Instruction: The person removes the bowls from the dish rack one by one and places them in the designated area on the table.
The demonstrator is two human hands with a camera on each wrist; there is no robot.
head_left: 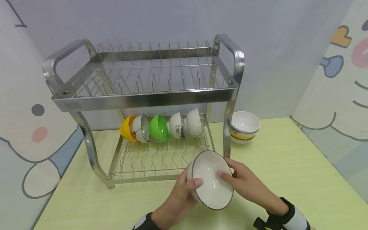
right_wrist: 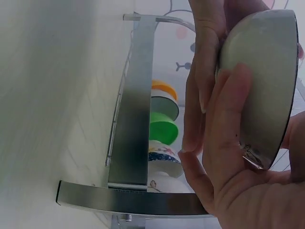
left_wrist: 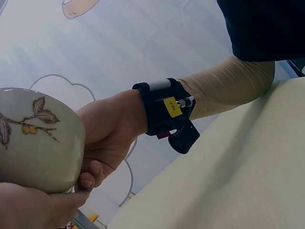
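Together, the left hand (head_left: 183, 193) and right hand (head_left: 242, 179) gripped the white bowl (head_left: 211, 195), thumbs inside, fingers outside; its smooth glaze likely called for steady two-sided pressure.

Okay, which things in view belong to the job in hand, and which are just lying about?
Apparently part of the job:
- dark-rimmed white bowl, held between left hand and right hand
- two-tier metal dish rack
- row of five bowls inside it
- bowl stack beside it, probably

Just around:
- cartoon-printed wall
- black wrist straps
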